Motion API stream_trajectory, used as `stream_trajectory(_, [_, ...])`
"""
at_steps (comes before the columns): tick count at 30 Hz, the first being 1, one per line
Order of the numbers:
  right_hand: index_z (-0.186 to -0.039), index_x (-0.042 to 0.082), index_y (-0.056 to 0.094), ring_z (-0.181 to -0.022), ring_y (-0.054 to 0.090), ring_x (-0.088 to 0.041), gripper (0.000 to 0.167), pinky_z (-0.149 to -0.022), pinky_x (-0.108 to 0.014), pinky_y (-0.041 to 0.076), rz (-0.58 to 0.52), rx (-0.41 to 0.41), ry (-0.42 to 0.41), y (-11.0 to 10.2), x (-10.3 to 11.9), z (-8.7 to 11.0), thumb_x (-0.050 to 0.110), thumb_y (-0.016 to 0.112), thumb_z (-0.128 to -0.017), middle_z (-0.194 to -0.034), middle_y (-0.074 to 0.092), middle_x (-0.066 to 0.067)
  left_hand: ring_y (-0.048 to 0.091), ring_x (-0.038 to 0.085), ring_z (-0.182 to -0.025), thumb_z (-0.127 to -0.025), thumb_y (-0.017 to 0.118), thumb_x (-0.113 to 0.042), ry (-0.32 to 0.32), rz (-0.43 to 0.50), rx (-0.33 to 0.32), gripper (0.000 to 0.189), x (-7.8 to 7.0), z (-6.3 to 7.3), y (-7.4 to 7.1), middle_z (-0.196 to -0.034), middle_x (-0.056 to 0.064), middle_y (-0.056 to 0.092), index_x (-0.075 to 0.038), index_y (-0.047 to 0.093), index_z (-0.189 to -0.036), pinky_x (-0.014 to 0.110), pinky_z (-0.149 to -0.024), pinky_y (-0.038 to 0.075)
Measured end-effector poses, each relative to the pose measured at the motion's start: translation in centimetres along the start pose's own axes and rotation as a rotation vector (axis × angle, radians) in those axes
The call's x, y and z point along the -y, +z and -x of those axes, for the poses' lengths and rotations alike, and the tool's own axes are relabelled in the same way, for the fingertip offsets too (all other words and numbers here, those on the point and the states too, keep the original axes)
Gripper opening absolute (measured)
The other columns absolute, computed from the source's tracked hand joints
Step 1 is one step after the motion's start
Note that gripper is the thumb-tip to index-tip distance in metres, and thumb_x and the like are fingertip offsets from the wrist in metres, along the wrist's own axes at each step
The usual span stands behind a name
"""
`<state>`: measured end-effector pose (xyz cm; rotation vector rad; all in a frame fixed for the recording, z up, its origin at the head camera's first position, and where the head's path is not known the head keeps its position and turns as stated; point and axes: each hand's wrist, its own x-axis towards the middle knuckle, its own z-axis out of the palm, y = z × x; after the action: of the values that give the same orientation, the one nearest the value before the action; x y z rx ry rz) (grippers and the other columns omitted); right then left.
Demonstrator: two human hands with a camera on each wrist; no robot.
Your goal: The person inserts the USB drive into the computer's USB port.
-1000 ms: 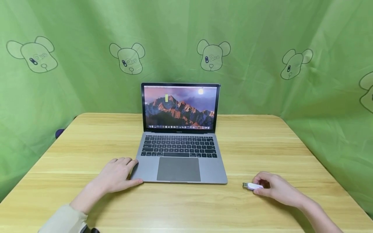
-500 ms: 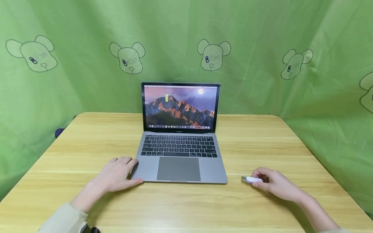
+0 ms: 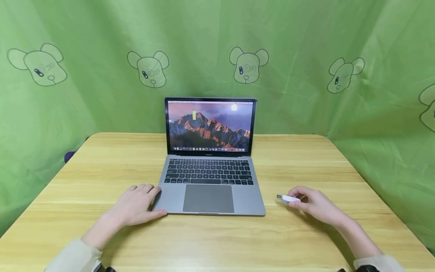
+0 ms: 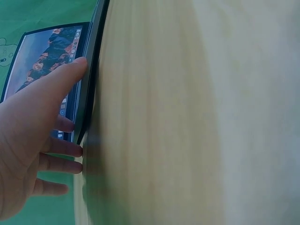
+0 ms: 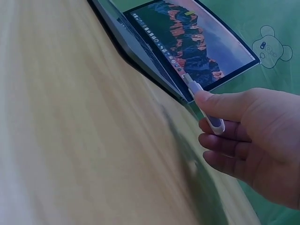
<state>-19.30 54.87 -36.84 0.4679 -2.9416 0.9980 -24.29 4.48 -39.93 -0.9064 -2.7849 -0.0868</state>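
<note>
A grey laptop (image 3: 208,198) stands with its lid raised and its screen lit, in the middle of the table. My left hand (image 3: 137,206) rests at the laptop's front left corner. In the left wrist view its thumb (image 4: 75,70) touches the front edge, and the other fingers reach along the left side, partly out of sight. To the right of the laptop, my right hand (image 3: 316,204) pinches a white and purple USB flash drive (image 3: 290,199) between thumb and fingers. The drive's metal plug (image 5: 186,78) points left toward the laptop, apart from it.
The wooden table (image 3: 238,245) reaches back to a green curtain (image 3: 204,34) printed with bear heads. A small yellow strip (image 3: 194,115) shows on the laptop screen. A dark purple round thing (image 3: 69,156) sits beyond the table's left edge.
My right hand has moved away from me and a little left, carrying the USB flash drive closer to the laptop. The left hand and the laptop have stayed in place.
</note>
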Motion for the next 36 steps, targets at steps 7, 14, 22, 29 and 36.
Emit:
stream_trajectory(7, [-0.098, 0.005, 0.06, -0.074, 0.054, -0.012, 0.018, -0.058, -0.025, 0.049, -0.034, -0.011, 0.02, -0.4, -0.4, -0.9, 0.018, 0.065, -0.087, -0.093, 0.058, -0.007, 0.057, 0.032, -0.098, -0.078, 0.052, -0.069, -0.006, 0.011, 0.004, 0.076, 0.0, 0.0, 0.0, -0.108, 0.014, 0.06, -0.005, 0.058, -0.118, 0.049, -0.081, 0.047])
stream_trajectory(14, [-0.099, 0.007, 0.061, -0.081, 0.054, -0.018, 0.017, -0.064, -0.024, 0.048, 0.006, -0.033, 0.031, -0.7, -0.8, -1.9, 0.02, 0.064, -0.088, -0.099, 0.059, -0.009, 0.057, 0.033, -0.1, -0.078, 0.052, -0.069, -0.017, 0.021, 0.016, 0.077, -0.1, 0.0, -0.1, -0.11, 0.015, 0.06, -0.005, 0.057, -0.119, 0.05, -0.082, 0.047])
stream_trajectory(22, [-0.102, 0.003, 0.06, -0.082, 0.055, -0.02, 0.021, -0.063, -0.026, 0.049, -0.007, -0.023, 0.034, -1.1, -1.1, -2.9, 0.02, 0.063, -0.089, -0.103, 0.059, -0.013, 0.057, 0.033, -0.1, -0.078, 0.053, -0.068, -0.016, 0.029, 0.017, 0.076, -0.2, 0.0, -0.1, -0.109, 0.015, 0.06, -0.004, 0.057, -0.118, 0.05, -0.083, 0.046])
stream_trajectory(29, [-0.101, 0.004, 0.061, -0.095, 0.054, -0.023, 0.021, -0.078, -0.032, 0.049, 0.047, -0.045, 0.023, -1.1, -1.3, -4.0, 0.021, 0.063, -0.089, -0.103, 0.06, -0.01, 0.057, 0.032, -0.099, -0.078, 0.054, -0.068, -0.011, 0.028, 0.012, 0.075, -0.1, -0.1, 0.0, -0.109, 0.015, 0.06, -0.004, 0.057, -0.118, 0.05, -0.082, 0.047])
stream_trajectory(36, [-0.101, 0.004, 0.06, -0.095, 0.053, -0.025, 0.022, -0.084, -0.042, 0.047, 0.027, -0.034, 0.033, -0.8, -1.4, -5.6, 0.022, 0.062, -0.09, -0.102, 0.06, -0.011, 0.057, 0.032, -0.098, -0.077, 0.055, -0.067, -0.015, 0.034, 0.013, 0.074, 0.0, -0.1, 0.0, -0.108, 0.014, 0.06, -0.005, 0.057, -0.117, 0.049, -0.081, 0.047])
